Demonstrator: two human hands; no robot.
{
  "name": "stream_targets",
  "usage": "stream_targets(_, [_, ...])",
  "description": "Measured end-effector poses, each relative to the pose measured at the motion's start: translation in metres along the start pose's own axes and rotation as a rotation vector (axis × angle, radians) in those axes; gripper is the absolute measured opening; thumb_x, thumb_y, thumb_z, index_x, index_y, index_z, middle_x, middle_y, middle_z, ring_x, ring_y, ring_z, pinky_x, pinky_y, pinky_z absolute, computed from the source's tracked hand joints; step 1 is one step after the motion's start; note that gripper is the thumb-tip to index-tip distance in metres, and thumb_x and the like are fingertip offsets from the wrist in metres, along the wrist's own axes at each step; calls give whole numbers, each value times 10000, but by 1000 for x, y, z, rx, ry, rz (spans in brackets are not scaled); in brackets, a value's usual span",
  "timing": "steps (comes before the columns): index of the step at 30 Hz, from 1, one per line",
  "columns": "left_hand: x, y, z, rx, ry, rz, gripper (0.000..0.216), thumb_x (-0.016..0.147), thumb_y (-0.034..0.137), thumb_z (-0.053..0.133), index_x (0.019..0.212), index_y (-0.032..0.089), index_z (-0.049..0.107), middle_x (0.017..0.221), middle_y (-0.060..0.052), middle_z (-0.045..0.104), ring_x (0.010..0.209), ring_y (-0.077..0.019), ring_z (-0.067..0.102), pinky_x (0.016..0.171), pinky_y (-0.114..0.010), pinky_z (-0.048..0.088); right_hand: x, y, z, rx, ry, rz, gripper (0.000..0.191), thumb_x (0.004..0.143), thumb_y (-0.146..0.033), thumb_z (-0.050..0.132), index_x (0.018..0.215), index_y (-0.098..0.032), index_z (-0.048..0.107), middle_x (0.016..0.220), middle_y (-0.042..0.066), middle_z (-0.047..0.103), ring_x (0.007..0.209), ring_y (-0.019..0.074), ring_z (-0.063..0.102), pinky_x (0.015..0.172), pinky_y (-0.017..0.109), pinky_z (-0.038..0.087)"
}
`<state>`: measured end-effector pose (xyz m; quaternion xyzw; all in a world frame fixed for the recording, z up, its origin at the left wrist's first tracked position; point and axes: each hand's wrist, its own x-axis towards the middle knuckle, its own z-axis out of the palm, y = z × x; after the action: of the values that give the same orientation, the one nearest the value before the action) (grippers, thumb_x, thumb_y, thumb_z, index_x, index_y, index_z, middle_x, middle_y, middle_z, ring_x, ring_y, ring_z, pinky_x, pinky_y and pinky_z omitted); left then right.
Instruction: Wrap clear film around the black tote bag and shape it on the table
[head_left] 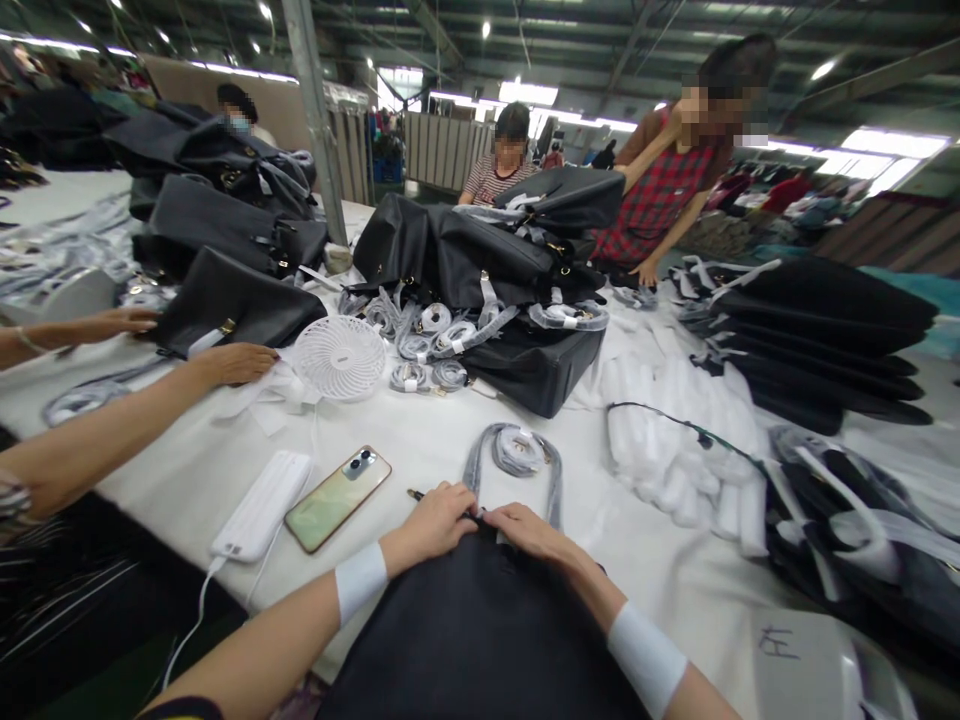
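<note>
Though under both hands (480, 525), black bag (480, 630) ungripped.

The scene is evenly and brightly lit by ceiling strip lights (527, 92), blown out to white glare at the upper right. Only soft shadows are cast on the white bench (420, 440). Strong wide-angle bending is seen toward the edges, where detail is smeared. Faces are blurred out.
</note>
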<state>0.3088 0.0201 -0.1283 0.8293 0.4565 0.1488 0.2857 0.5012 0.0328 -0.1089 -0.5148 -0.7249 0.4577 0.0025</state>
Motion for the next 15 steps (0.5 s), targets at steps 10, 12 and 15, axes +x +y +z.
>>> stream_targets(10, [-12, -24, -1, -50, 195, -210, 279, 937, 389, 455, 1104, 189, 555, 1073, -87, 596, 1032, -227, 557, 936, -387, 442, -46, 46, -30, -146, 510, 453, 503, 924, -513, 354, 1102, -109, 594, 1010, 212, 674, 968, 326, 622, 840, 442, 438])
stream_targets(12, [-23, -27, -9, -39, 258, -256, 361, 921, 447, 464, 1155, 183, 542, 1116, -112, 589, 1069, -256, 550, 966, -428, 430, -54, 63, -29, -157, 500, 536, 548, 880, -574, 444, 1104, -95, 587, 950, 215, 686, 923, 340, 642, 792, 432, 454])
stream_targets(15, [-54, -25, -16, -79, 380, -405, 454, 890, 544, 457, 1157, 191, 557, 1116, -116, 594, 1038, -273, 572, 957, -458, 440, -61, 76, -16, -169, 477, 538, 509, 857, -577, 502, 1111, -143, 579, 944, 160, 702, 905, 295, 658, 759, 367, 458])
